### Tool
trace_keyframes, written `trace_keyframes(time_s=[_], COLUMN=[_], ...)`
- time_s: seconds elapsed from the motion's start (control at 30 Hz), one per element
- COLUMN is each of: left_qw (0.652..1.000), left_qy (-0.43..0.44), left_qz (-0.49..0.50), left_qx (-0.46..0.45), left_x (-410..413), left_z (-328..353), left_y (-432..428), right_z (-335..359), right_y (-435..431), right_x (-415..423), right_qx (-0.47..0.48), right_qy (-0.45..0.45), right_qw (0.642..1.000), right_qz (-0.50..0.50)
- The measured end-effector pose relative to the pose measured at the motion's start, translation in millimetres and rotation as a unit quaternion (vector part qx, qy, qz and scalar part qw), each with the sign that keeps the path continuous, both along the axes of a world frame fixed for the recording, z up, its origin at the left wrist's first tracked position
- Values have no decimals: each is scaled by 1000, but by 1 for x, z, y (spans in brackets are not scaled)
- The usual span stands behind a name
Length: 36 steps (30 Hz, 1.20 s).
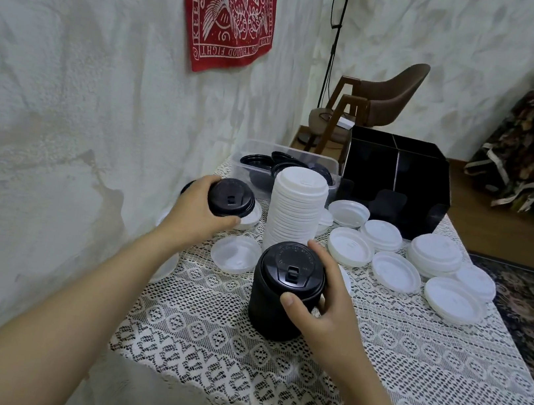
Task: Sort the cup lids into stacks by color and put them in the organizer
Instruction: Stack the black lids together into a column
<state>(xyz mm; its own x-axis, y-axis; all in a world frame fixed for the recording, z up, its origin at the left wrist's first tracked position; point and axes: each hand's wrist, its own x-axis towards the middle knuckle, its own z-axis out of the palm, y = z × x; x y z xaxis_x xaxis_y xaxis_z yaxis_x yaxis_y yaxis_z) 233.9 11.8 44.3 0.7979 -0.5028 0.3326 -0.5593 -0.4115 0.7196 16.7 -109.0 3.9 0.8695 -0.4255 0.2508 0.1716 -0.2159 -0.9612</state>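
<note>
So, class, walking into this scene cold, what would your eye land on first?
Probably the black lid stack, front and centre on the lace tablecloth, gripped by the right hand. Behind it rises a tall white lid stack, and left of that the left hand holds another black lid.

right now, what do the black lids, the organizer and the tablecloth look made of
Black lids: probably moulded plastic, satin sheen, embossed ring lettering. Organizer: glossy, likely acrylic; its front mirrors nearby shapes. Tablecloth: white lace, fibre unclear; openwork pattern shows dark through holes.
</note>
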Motion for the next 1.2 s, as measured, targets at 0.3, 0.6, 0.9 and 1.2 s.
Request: trace_keyframes(time_s=[0.3,0.6,0.9,1.2], left_qw=[976,961,959,965], left_qy=[73,52,60,54], left_qz=[-166,-271,-276,-256], left_qx=[-123,8,2,0], left_x=[-74,-91,-95,-104], left_z=[43,15,6,2], left_y=[21,14,12,10], right_z=[4,6,5,17], right_y=[-5,-14,-16,2], right_x=[-2,-4,-5,5], right_qx=[9,20,53,-128], right_qy=[10,6,2,-58], right_qw=[1000,998,995,989], right_qz=[18,62,79,-37])
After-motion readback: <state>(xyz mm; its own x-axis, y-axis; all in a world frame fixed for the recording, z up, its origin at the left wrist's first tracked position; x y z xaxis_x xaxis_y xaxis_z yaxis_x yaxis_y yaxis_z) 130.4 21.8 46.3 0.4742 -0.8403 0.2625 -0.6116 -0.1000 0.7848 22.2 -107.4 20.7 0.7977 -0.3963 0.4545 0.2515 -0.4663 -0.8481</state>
